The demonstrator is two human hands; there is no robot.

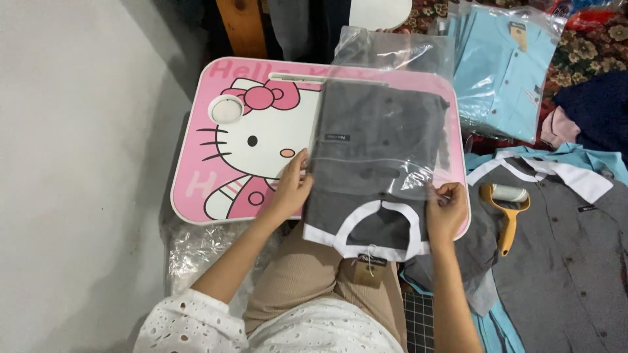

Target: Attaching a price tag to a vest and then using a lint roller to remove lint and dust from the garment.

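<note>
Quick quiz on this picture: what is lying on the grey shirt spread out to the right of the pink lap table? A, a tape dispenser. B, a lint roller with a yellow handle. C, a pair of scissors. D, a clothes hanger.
B: a lint roller with a yellow handle and a white roll lies on the spread grey shirt, just right of the pink lap table.

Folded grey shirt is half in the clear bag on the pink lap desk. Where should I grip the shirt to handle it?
Grip the folded grey shirt at its two near corners, beside the white collar, coming from the near edge. That end sticks out of the clear bag, and the left hand and right hand already pinch there.
</note>
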